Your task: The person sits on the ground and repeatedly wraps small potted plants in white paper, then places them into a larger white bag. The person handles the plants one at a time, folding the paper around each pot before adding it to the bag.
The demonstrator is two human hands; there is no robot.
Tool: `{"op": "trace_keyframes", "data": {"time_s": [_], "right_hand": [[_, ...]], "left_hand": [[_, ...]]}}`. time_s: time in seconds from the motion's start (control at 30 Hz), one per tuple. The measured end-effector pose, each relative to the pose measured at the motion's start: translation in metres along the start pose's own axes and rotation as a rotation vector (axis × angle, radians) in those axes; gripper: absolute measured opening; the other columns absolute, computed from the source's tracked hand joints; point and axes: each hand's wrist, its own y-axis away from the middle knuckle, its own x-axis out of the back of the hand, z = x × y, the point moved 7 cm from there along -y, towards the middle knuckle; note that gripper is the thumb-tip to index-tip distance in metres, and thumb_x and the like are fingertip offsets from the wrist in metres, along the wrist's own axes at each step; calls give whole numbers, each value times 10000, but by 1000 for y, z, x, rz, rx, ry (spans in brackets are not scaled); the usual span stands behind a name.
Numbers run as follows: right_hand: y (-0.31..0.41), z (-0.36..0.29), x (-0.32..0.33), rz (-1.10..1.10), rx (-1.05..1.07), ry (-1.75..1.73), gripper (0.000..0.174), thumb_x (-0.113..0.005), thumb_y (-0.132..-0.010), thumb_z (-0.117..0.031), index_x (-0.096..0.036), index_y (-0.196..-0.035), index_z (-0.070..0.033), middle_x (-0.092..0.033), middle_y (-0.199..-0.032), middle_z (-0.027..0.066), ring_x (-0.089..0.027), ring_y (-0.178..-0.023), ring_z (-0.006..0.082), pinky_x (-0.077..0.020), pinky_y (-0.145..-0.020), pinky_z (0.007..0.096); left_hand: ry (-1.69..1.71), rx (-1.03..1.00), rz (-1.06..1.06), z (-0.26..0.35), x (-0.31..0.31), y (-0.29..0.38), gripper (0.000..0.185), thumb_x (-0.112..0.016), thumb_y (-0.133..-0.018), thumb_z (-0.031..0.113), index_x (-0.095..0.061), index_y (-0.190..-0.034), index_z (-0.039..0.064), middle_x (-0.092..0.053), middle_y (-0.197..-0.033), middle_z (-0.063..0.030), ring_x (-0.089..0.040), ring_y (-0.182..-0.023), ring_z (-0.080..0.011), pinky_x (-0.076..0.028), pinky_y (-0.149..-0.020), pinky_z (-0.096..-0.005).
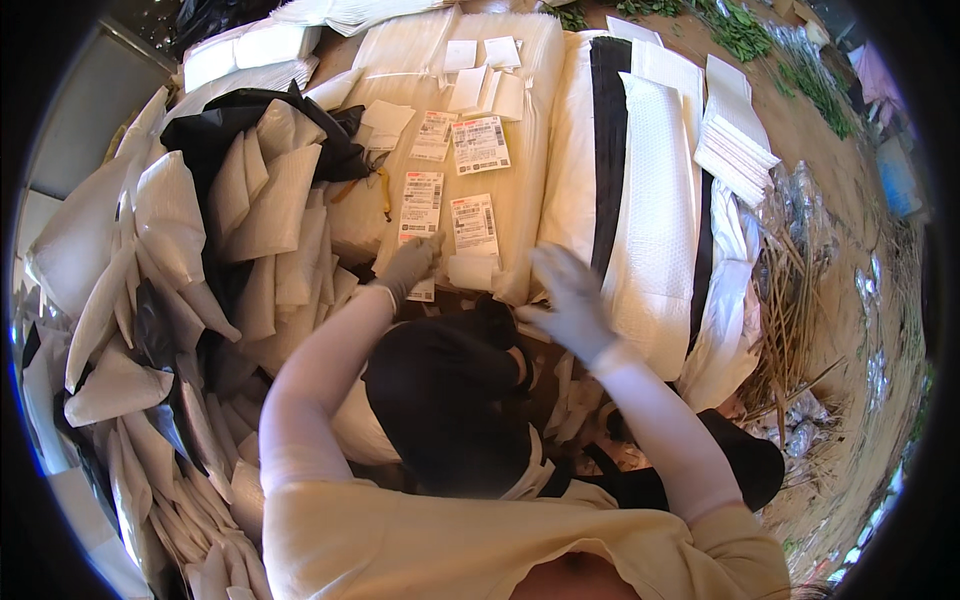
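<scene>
Both hands wear pale gloves. My left hand [412, 264] is at the near edge of a stack of translucent plastic packing sleeves [517, 172], its fingertips on a printed label strip [420, 289]. Whether the fingers pinch the strip is unclear. My right hand [568, 300] is right of that stack's near corner, fingers spread, with nothing visible in it. Between the hands, a folded white paper [472, 273] lies below a printed shipping label [475, 225]. More labels [481, 145] and small white folded papers [469, 88] lie farther up the stack.
Filled white padded mailers [169, 210] crowd the left side, some in a black plastic bag [217, 112]. Bubble mailers [652, 225] lie at the right, beside black ones [609, 142]. Yellow-handled snips [385, 191] rest left of the labels. Dry stems [799, 300] and greenery [731, 30] lie farther right.
</scene>
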Motion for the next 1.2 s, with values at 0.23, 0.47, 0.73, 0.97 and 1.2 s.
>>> {"op": "trace_keyframes", "data": {"time_s": [0.23,0.47,0.73,0.97,1.2], "right_hand": [[-31,-6,-86,104,261,71,148,-700,-848,-190,-721,-993,-199,-674,-1060,17,-605,-1053,274,-363,-1111,486],[10,-29,-25,-66,259,-168,365,-801,-754,-161,-710,-1104,-107,-630,-1210,77,-568,-1210,295,-426,-1076,460],[-55,-21,-5,38,363,104,426,-765,-808,-258,-674,-1207,-137,-667,-1161,52,-595,-1155,265,-470,-998,442],[-61,-7,-15,-85,169,-183,400,-775,-838,-251,-696,-1203,-107,-668,-1227,83,-612,-1159,263,-496,-988,394],[-52,-2,-4,-39,297,-181,264,-702,-912,-294,-732,-1120,-135,-727,-1093,62,-678,-1000,270,-535,-890,384]], "left_hand": [[698,235,-547,-11,-85,49,576,-548,-1030,480,-523,-1368,14,-686,-1105,-72,-642,-916,-160,-522,-776,-294],[168,-130,-640,42,-77,88,375,-665,-991,304,-637,-1265,49,-684,-1027,31,-542,-748,-30,-430,-641,-198],[297,-146,-675,75,-87,95,349,-647,-1003,181,-651,-1319,33,-688,-1130,51,-571,-953,-51,-481,-854,-225],[-543,-580,-539,116,-78,108,331,-652,-965,159,-669,-1282,66,-699,-946,-131,-644,-810,-205,-510,-789,-291],[-808,-1069,-450,120,-85,111,173,-676,-848,88,-702,-1019,100,-675,-861,-156,-661,-806,-355,-529,-734,-431]]}}
